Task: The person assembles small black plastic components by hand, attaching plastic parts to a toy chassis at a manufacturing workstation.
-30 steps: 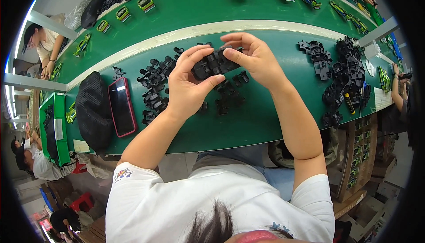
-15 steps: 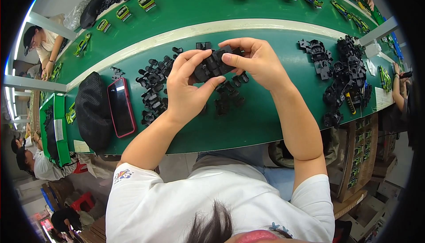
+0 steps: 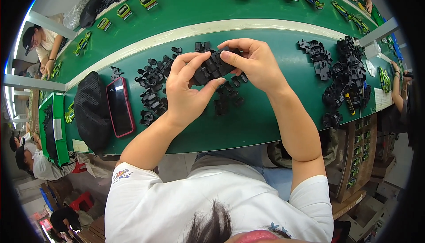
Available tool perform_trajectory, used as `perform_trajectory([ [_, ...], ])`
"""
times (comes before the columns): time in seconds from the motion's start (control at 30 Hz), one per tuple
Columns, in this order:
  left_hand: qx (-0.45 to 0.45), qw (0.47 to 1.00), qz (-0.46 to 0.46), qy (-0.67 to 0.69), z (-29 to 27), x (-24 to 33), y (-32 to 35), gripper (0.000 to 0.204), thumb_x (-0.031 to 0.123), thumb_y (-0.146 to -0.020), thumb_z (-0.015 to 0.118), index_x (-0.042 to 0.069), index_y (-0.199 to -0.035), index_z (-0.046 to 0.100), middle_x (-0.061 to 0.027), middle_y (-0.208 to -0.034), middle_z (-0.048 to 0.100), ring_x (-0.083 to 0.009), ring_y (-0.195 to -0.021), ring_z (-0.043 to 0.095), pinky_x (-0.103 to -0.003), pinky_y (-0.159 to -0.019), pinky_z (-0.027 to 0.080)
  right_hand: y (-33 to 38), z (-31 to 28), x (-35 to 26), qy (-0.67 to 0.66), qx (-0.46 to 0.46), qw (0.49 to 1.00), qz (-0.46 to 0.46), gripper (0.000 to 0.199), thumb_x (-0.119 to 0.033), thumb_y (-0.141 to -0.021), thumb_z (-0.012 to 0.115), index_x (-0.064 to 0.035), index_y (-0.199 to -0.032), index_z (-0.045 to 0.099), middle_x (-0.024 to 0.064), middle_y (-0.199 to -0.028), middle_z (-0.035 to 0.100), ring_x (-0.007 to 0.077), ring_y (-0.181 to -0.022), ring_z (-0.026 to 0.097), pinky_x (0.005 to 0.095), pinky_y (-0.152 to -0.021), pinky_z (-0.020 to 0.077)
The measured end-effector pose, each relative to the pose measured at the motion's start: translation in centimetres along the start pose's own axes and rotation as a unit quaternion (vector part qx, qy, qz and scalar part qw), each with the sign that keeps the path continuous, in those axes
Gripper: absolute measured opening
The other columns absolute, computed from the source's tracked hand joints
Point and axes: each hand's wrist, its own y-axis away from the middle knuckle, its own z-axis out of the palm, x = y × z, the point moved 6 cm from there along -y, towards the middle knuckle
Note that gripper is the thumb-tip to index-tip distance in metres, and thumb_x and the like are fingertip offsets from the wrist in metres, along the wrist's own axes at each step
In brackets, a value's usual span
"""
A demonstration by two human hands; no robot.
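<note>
Two hands grip one black plastic part (image 3: 213,67) above the green table (image 3: 265,123); the left hand (image 3: 186,93) has slid its thumb under it since a second ago; the right hand (image 3: 254,64) stays pinched on top; fitting continues, loose parts (image 3: 152,86) waiting beneath.

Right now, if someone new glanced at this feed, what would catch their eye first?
First, the two hands at centre: the left hand and right hand share a grip on one black plastic part above the green table. Next, the loose black parts: a small pile left of the hands and a bigger heap at the right. At far left, a red-cased phone lies beside a black cap.
</note>
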Motion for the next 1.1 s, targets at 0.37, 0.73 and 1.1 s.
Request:
perform_trajectory([
  [0.37,-0.003,1.000,-0.012,-0.001,0.0,-0.4,-0.2,0.053,0.000,-0.067,0.080,0.001,-0.116,0.060,-0.0083,-0.107,0.054,-0.0146,-0.089,0.060,-0.023,-0.067,0.055,0.1,-0.3,-0.2,0.006,-0.042,0.998,0.046,0.033,-0.016,-0.083,0.070,-0.0002,-0.110,0.066,0.0030,-0.082,0.066,0.0057,-0.065,0.057,0.0195,-0.058,0.0471],
  [0.73,-0.007,1.000,-0.003,-0.012,0.0,0.1,-0.3,0.053,0.000,-0.067,0.080,0.001,-0.116,0.060,-0.0086,-0.106,0.053,-0.0139,-0.087,0.060,-0.023,-0.067,0.056,0.2,-0.3,-0.2,-0.021,-0.046,0.997,0.052,0.032,-0.014,-0.081,0.071,0.0004,-0.110,0.066,0.0039,-0.080,0.065,0.0066,-0.064,0.057,0.0203,-0.057,0.0466],
  [1.1,-0.026,0.998,0.008,-0.063,-0.1,-0.7,0.0,0.053,-0.001,-0.066,0.080,0.000,-0.116,0.060,-0.0096,-0.107,0.055,-0.0157,-0.092,0.060,-0.024,-0.072,0.053,-0.3,-0.3,0.3,-0.009,-0.057,0.995,0.082,0.034,-0.009,-0.076,0.070,0.0016,-0.108,0.065,0.0063,-0.085,0.066,0.0090,-0.067,0.059,0.0219,-0.059,0.0473],
])
